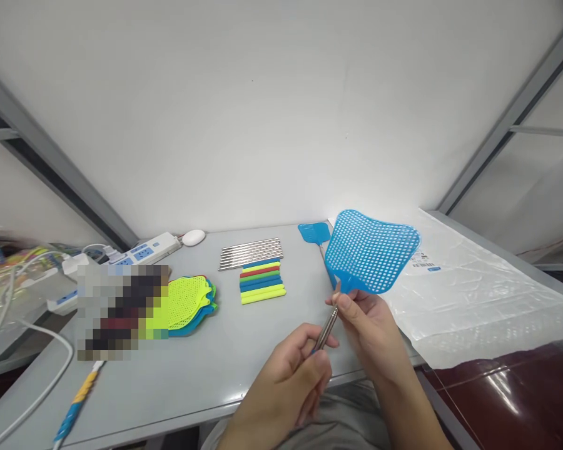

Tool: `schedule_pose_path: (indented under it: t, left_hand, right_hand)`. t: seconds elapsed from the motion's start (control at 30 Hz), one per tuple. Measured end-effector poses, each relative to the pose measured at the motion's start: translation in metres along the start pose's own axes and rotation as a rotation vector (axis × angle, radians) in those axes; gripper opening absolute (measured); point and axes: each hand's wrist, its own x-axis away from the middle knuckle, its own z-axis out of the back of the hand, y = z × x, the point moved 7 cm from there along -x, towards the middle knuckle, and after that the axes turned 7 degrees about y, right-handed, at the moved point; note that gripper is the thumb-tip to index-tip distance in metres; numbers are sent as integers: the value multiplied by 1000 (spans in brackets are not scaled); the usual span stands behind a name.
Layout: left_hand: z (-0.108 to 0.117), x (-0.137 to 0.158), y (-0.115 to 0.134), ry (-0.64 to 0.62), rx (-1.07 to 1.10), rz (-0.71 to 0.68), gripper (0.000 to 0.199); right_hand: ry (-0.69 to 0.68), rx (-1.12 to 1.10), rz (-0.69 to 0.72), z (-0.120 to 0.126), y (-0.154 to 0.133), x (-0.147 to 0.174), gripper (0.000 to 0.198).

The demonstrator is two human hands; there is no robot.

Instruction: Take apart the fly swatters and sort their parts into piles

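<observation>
A blue fly swatter [373,253] is held up over the table's front right, its mesh head tilted away from me. My right hand [368,325] pinches the neck where the blue head meets the metal rod. Lower on the same swatter, my left hand [293,378] is closed around the shaft, with a bit of blue handle showing by the thumb. Behind it lies another blue fly swatter [314,232] with a metal rod, partly hidden by the raised one. Left of centre are coloured handle tubes [263,282] in a row, with several metal rods [251,253] behind them.
Yellow-green swatter heads [187,306] lie stacked over blue ones on the grey table [178,381]. A white power strip [143,253], cables and a white oval object [194,237] stand at the back left. White plastic packaging [464,306] hangs over the right edge. A blurred patch hides something at left.
</observation>
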Motion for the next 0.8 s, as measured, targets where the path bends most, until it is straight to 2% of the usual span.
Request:
schedule_pose_path:
  t: [0.07,0.13,0.23,0.37,0.43,0.6,0.8]
  left_hand:
    - [2,0,4,87,-112,-30,29]
    - [4,-2,7,128,-131,-47,28]
    - [3,-6,4,70,-4,-7,29]
    - [2,-7,-2,-62,190,50,32]
    - [2,-6,-4,-82,225,57,32]
    - [4,-7,-1,4,134,6,25]
    - [7,-4,7,89,10,-34,27]
  right_hand:
    - [-26,47,-25,-4,6,4,17]
    - [-60,95,-47,-11,11,7,19]
    - [-84,102,-69,-18,16,8,21]
    - [-24,24,-62,-19,21,6,23]
    - [-19,27,-71,-19,22,5,24]
    - [-77,124,-98,-21,21,8,25]
    - [-145,200,11,-30,9,18,18]
